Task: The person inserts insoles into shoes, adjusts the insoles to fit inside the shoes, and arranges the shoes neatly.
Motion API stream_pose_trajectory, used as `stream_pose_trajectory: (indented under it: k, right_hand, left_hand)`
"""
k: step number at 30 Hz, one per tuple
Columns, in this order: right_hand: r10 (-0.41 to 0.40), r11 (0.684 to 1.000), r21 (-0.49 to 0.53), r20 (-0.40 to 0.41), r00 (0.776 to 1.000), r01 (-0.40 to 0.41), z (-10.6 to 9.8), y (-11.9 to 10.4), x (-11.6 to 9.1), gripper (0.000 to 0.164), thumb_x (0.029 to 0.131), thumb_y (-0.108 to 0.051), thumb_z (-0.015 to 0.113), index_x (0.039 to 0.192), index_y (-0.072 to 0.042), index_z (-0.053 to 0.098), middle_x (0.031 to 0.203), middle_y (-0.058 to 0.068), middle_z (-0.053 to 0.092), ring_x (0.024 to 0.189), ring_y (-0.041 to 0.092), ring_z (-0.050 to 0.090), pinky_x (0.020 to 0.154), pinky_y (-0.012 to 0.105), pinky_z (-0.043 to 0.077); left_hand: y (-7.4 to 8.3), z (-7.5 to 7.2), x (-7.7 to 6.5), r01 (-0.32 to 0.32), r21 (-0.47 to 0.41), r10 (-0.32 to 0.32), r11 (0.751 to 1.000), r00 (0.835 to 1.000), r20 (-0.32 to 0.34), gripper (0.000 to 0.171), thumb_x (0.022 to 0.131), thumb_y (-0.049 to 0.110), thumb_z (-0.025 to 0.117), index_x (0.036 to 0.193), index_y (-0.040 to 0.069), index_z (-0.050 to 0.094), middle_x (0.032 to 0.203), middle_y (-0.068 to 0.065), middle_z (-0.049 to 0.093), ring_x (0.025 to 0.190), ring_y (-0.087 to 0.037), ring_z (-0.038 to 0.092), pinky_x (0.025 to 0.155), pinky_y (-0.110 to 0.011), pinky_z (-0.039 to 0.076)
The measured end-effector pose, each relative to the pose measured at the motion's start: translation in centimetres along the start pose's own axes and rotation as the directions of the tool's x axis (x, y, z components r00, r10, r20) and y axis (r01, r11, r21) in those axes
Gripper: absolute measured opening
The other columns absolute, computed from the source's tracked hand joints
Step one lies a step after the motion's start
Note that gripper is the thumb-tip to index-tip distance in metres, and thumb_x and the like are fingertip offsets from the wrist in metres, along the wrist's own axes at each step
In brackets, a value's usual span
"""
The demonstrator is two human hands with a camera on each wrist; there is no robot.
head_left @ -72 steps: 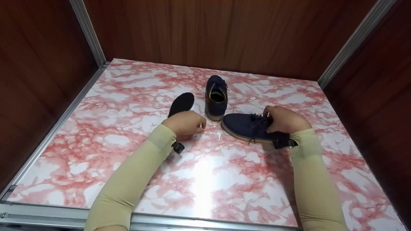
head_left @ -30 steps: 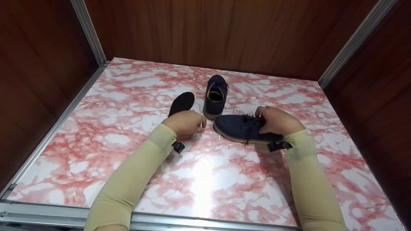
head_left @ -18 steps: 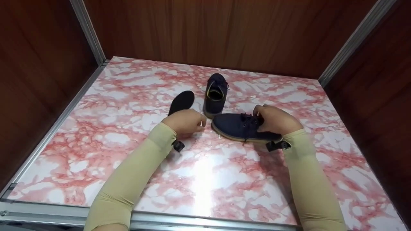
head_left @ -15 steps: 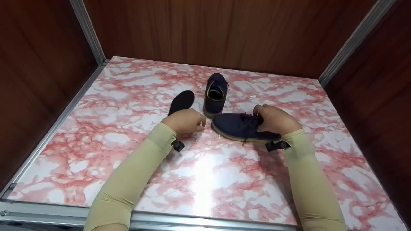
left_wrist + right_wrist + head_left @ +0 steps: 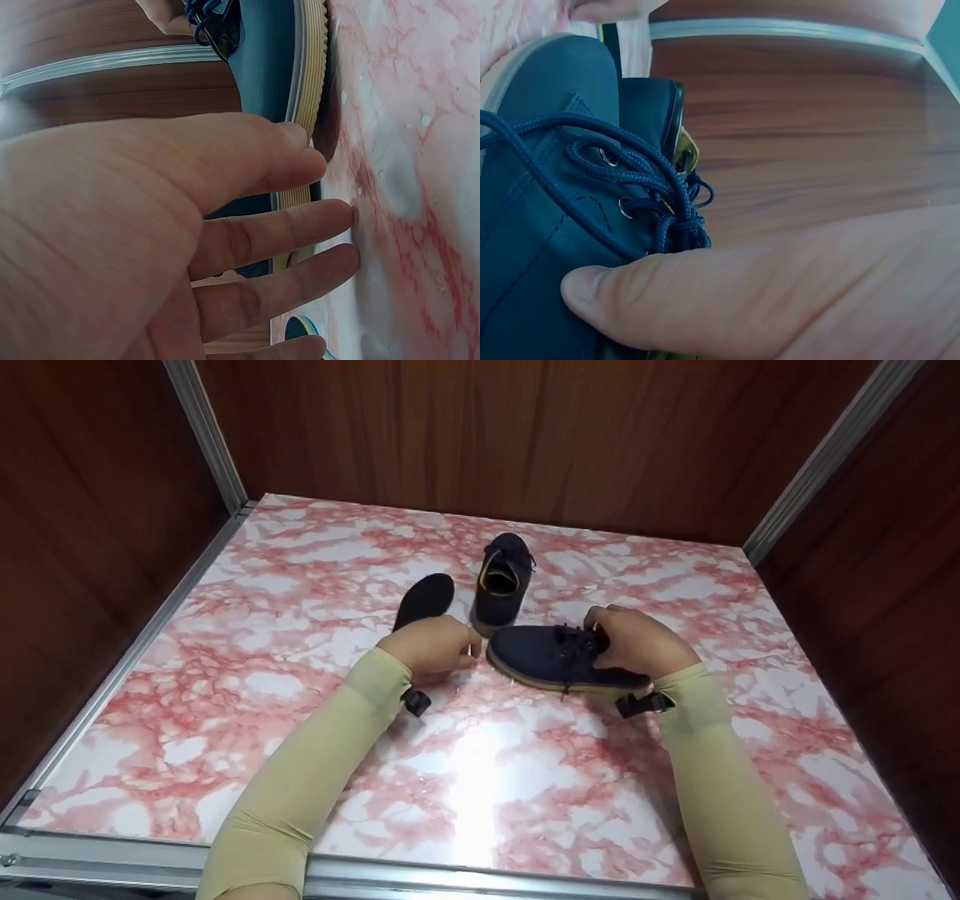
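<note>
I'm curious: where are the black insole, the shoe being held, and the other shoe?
Black insole (image 5: 426, 598), head view: on its rounded end.
Held shoe (image 5: 538, 655), head view: on the front of its upper.
Other shoe (image 5: 497, 607), head view: on the back of its heel.

- The place seems to be a lab booth.
- A wood-look panel (image 5: 495, 435) stands at twelve o'clock.
- Metal posts (image 5: 204, 435) stand at ten and two o'clock.
- A marbled tabletop (image 5: 555, 795) reaches toward six o'clock.

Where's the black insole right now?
In the head view, the black insole lies on the marbled tabletop, left of the rear shoe, its near end hidden behind the left hand.
</note>
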State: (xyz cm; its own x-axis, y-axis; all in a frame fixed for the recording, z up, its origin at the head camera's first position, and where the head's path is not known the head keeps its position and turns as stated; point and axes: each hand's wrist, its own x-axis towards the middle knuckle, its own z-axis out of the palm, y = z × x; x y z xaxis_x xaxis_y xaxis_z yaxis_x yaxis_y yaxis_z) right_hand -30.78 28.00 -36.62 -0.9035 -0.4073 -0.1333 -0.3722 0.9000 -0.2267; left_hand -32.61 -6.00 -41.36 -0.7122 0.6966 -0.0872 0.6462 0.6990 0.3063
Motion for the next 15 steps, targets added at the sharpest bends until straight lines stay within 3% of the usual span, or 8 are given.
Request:
stream_pose_trajectory:
  k: [7, 15]
  right_hand:
    - [-0.041, 0.999, 0.014, -0.036, 0.999, 0.042, 0.3, -0.8, 0.0, 0.05, 0.085, -0.005, 0.088, 0.13, -0.004, 0.067, 0.124, 0.019, 0.075, 0.108, 0.032, 0.069, 0.1, 0.054, 0.057]
    - [-0.049, 0.999, 0.006, -0.055, 0.997, 0.049, 0.7, -1.4, 0.2, 0.049, 0.084, -0.005, 0.086, 0.129, -0.003, 0.067, 0.121, 0.019, 0.074, 0.105, 0.032, 0.068, 0.099, 0.053, 0.056]
  left_hand:
    - [0.1, -0.1, -0.1, 0.003, -0.012, -0.003, 1.0, 1.0, -0.007, 0.016, 0.106, 0.023, 0.066, 0.11, 0.017, 0.08, 0.103, -0.004, 0.08, 0.091, -0.021, 0.07, 0.092, -0.043, 0.06]
    - [-0.1, -0.2, -0.3, 0.008, -0.006, -0.009, 1.0, 1.0, -0.017, 0.012, 0.104, 0.022, 0.067, 0.102, 0.017, 0.079, 0.096, -0.001, 0.077, 0.082, -0.018, 0.063, 0.083, -0.039, 0.056]
